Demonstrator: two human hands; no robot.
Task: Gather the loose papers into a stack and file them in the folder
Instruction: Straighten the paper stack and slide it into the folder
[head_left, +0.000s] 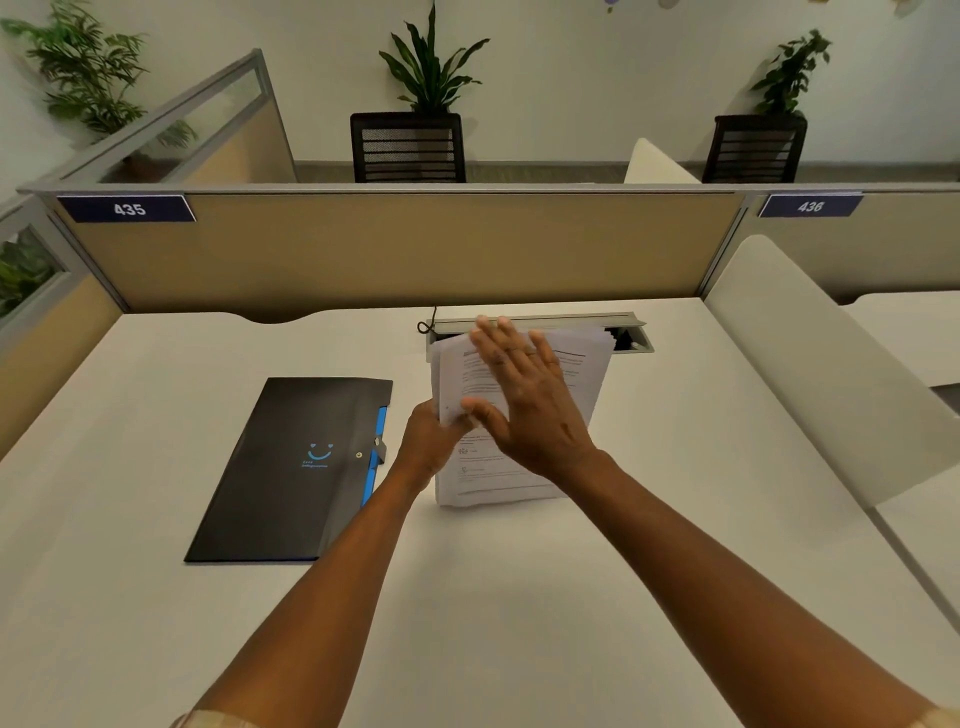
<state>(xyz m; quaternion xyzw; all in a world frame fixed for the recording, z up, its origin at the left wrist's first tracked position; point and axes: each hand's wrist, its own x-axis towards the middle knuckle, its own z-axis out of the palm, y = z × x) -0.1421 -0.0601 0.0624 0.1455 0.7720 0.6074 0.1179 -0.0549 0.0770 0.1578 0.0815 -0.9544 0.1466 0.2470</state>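
A stack of white printed papers (582, 366) stands upright on its lower edge on the white desk (519, 597), leaning a little away from me. My left hand (428, 447) grips the stack's left edge near its middle. My right hand (524, 395) lies flat on the front sheet, fingers spread, holding nothing. A black folder (291, 467) with a blue smiley print, a blue inner edge and a snap button lies closed and flat on the desk, just left of my left hand.
A grey cable tray (540, 321) with a black cord is sunk into the desk right behind the papers. A tan partition (395, 249) closes off the back. A white side divider (810, 384) stands at the right.
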